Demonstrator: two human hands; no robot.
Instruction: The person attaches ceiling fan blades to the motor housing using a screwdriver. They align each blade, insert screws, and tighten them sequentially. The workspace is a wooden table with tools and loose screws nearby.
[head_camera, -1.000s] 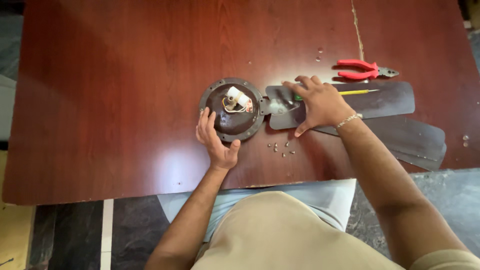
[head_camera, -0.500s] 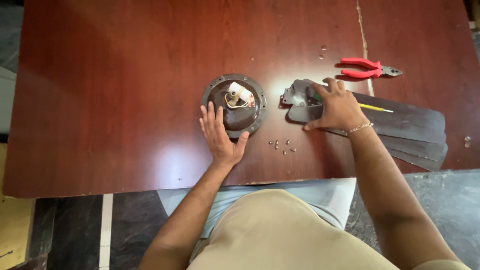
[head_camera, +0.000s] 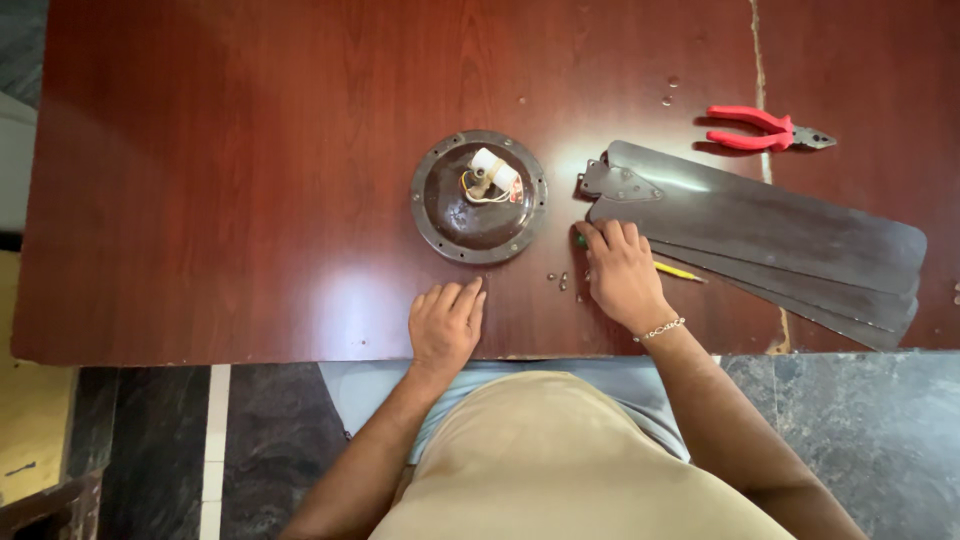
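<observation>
We see our left hand (head_camera: 446, 322) lying flat and open on the glossy reddish-brown wooden table (head_camera: 220, 180), holding nothing. Just beyond its fingertips sits the round dark metal fan motor housing (head_camera: 479, 197) — a shallow dish with a bolt-holed rim, a white cylindrical part and loose wires inside. To the right of that hand lie a few small loose screws (head_camera: 557, 280), already out by the look of it. Our right hand (head_camera: 622, 275) rests palm-down, fingers spread, on a yellow-shafted screwdriver (head_camera: 678, 271), at the near edge of the stacked dark flat fan blades (head_camera: 760, 225) — detached, we judge. Beyond them lie red-handled pliers (head_camera: 762, 127).
</observation>
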